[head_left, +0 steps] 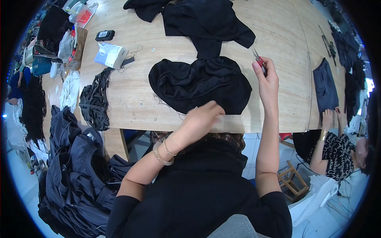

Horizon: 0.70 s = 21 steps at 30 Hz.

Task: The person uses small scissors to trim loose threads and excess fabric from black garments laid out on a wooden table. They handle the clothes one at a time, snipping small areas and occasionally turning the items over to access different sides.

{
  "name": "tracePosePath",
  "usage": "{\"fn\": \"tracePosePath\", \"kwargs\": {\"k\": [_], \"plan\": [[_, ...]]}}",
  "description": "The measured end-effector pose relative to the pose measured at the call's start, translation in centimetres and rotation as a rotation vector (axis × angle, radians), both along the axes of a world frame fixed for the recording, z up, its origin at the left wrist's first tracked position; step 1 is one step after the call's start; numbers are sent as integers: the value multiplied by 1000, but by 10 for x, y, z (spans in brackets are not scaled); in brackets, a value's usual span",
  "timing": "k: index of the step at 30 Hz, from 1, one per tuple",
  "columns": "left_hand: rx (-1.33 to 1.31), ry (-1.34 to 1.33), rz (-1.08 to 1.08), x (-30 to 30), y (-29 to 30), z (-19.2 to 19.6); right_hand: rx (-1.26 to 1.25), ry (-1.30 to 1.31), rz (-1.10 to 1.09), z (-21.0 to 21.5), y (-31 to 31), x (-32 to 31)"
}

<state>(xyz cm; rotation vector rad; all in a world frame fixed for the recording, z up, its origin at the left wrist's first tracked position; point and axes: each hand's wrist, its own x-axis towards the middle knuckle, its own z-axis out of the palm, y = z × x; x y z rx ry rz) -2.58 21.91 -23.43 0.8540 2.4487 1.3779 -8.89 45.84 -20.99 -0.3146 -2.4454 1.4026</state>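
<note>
A bunched black garment [198,85] lies on the wooden table in front of me. My left hand [201,121] is over its near edge, fingers bent and smeared by motion, so I cannot make out whether it grips the cloth. To the right of the garment, my right hand [268,77] is raised and closed around small red-handled thread snips [260,60]. The blades point up and away from me. Beyond the bunched piece, more black garments [198,22] lie spread toward the table's far side.
On the left of the table [131,99] are a tissue box [112,55], a small black device [105,35] and a heap of dark strips [95,101]. Dark garments [79,170] pile up at lower left. At right, another person handles a dark cloth piece [326,87]; a wooden stool [293,180] stands nearby.
</note>
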Motion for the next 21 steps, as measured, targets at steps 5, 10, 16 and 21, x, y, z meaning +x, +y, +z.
{"fn": "tracePosePath", "kwargs": {"k": [5, 10, 16, 21], "plan": [[103, -173, 667, -32, -56, 36, -21, -112, 4, -16, 11, 4], [95, -30, 950, -60, -122, -8, -50, -112, 40, -26, -15, -1], [184, -314, 875, -60, -126, -35, -76, -66, 302, -22, -62, -12], [358, -502, 754, -65, -115, -48, -542, -470, 731, -21, -108, -30]]}}
